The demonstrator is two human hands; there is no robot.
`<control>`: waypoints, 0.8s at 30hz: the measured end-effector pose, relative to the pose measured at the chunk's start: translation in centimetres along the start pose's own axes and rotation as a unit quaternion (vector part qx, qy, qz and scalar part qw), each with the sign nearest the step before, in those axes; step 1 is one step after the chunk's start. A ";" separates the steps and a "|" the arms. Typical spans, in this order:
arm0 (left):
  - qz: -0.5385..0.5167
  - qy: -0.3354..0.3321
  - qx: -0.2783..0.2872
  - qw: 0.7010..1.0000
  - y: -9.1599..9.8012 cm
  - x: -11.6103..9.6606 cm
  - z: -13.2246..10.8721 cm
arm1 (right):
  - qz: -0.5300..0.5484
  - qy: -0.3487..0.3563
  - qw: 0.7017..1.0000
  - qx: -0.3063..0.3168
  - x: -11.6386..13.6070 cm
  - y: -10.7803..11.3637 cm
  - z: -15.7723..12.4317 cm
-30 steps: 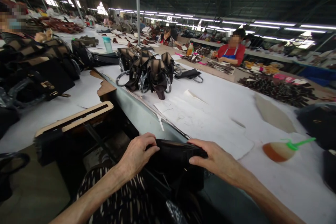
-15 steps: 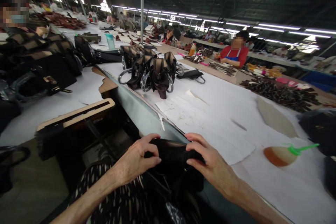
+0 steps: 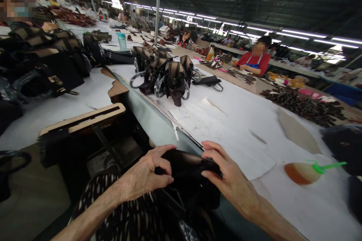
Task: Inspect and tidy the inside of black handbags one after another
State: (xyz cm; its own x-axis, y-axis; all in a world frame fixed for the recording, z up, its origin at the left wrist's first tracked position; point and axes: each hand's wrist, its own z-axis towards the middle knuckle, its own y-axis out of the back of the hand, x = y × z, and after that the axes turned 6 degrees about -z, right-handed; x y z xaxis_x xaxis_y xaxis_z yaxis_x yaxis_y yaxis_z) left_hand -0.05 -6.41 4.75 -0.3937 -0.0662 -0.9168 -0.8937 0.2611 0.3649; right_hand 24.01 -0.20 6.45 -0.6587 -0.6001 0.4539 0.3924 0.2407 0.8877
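Note:
A black handbag (image 3: 188, 175) rests over my lap, its top edge facing me. My left hand (image 3: 154, 169) pinches the left end of that edge between thumb and fingers. At the right end, my right hand (image 3: 219, 165) grips the same edge, thumb on the near side and fingers over the far side. The lower part of the bag is dark and blends into the shadow, with a plastic-wrapped handle (image 3: 188, 229) below it. Left of my hands stands a wooden slotted frame (image 3: 96, 116) on a support.
Several black handbags (image 3: 175, 79) stand on the white-covered table (image 3: 234, 135), with more black bags (image 3: 56, 71) piled at left. A glue bottle with a green spout (image 3: 304, 173) lies at right. A co-worker in red (image 3: 256, 60) sits across; another person is at far left.
The view has shifted slightly, so the table things appear a little to the right. Both hands keep their hold on the bag's edge, with only a slight shift of the fingers.

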 end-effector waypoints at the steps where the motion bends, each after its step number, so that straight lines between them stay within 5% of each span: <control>1: -0.001 -0.001 -0.001 1.000 0.0 0.1 0.0 | 0.000 0.004 1.000 0.002 0.0 0.0 -0.1; 24: -0.070 -0.022 -0.005 0.997 0.2 1.4 0.0 | -0.095 0.082 0.992 0.034 0.6 0.0 0.7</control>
State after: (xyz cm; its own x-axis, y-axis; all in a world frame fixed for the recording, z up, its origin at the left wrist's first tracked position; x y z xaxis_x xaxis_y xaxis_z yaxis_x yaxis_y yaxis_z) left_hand -0.80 -6.46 3.57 -0.2557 -0.0590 -0.9650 -0.9415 0.2420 0.2346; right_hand 23.22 -0.03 6.74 -0.6015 -0.7536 0.2651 0.2235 0.1598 0.9615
